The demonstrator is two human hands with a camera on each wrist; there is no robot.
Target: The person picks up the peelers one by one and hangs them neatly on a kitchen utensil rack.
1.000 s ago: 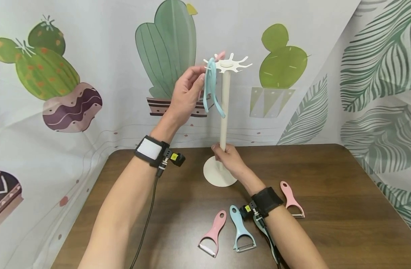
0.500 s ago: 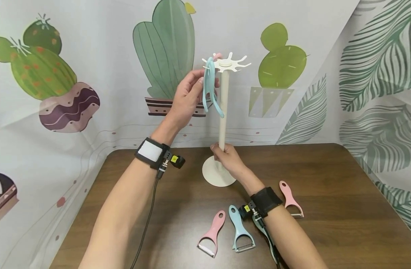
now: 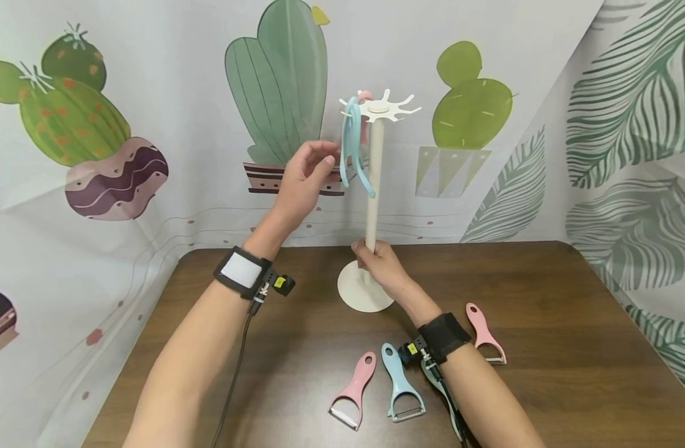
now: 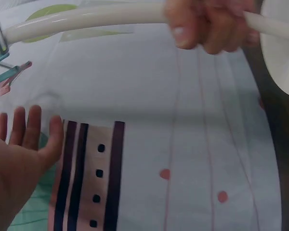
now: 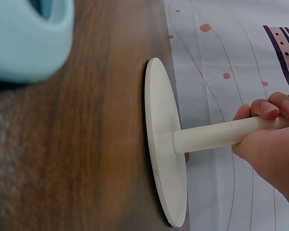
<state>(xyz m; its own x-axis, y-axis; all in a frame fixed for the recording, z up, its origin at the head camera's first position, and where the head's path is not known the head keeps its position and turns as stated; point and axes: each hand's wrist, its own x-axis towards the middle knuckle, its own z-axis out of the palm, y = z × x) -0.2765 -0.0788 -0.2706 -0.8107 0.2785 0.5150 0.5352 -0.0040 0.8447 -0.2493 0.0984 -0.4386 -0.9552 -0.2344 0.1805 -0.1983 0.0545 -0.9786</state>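
A white stand point(image 3: 375, 168) with a round base point(image 5: 166, 144) and a ring of hooks point(image 3: 389, 109) rises at the table's far side. My right hand point(image 3: 384, 264) grips its pole low down, the fingers curled round it in the right wrist view. From the hooks hang a blue peeler point(image 3: 351, 143) and, mostly hidden behind it, a pink peeler point(image 3: 365, 95). My left hand point(image 3: 305, 177) is just left of the blue peeler with nothing in it; its fingers are spread and apart from the hanging peelers in the left wrist view.
On the brown table point(image 3: 286, 348) lie a pink peeler point(image 3: 356, 386), a blue peeler point(image 3: 398, 376), another pale blue-green peeler point(image 3: 436, 381) partly under my right forearm, and a pink peeler point(image 3: 482, 323) to the right. A cactus-printed cloth point(image 3: 196, 124) hangs behind.
My left hand has let go of the hanging pink peeler and drawn down and left. The pink peeler now hangs lower behind the blue one. My right hand stays on the pole.
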